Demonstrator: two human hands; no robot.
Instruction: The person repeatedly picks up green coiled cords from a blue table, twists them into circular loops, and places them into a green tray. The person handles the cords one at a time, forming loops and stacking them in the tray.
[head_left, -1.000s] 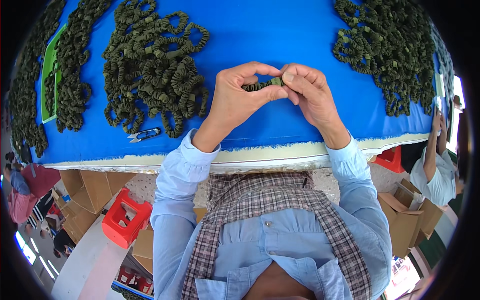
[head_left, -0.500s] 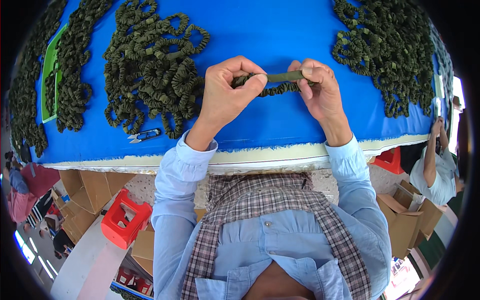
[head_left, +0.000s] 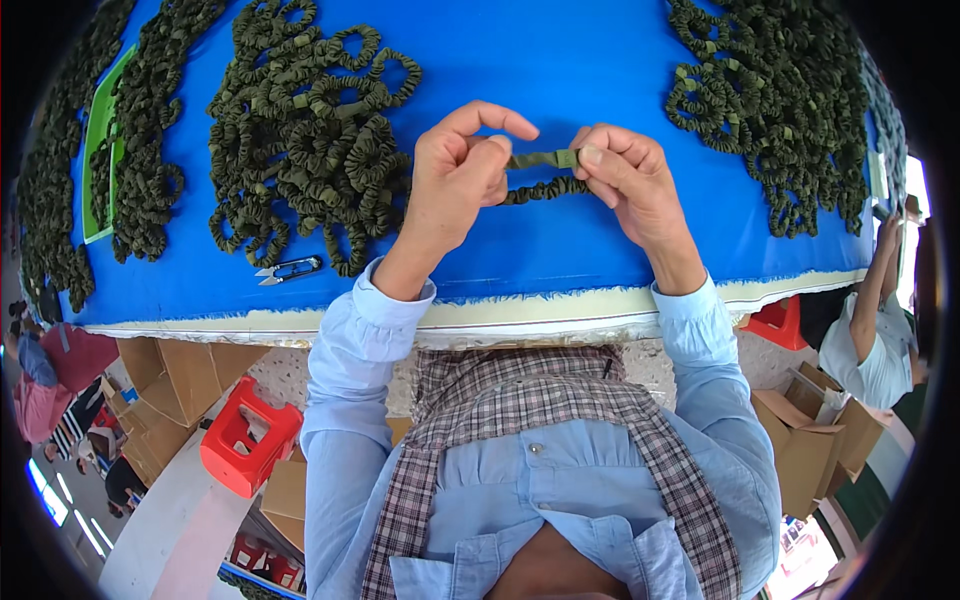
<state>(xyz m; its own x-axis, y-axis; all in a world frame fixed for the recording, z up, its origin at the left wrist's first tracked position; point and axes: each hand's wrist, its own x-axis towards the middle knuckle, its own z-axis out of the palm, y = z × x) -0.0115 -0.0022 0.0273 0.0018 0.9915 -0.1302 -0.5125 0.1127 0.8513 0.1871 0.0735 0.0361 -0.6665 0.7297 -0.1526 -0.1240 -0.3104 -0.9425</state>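
Note:
A dark green scrunchie is stretched between my two hands, above the blue tabletop. My left hand grips its left end with thumb and curled fingers, while the index finger reaches out to the right. At the other end, my right hand pinches the band beside a short flat piece of lighter green fabric. The upper strand looks partly smooth and the lower one is tightly gathered. Left of my left hand lies a large heap of similar scrunchies. Thread snips rest below that heap.
More scrunchies are piled at the right, and others around a green tray at far left. Red stools and cardboard boxes stand below the table edge. Another person is at the right, hands near the table.
My left index finger has lifted off the band and now points right. The smooth upper stretch has become more gathered, and my right hand has shifted slightly left.

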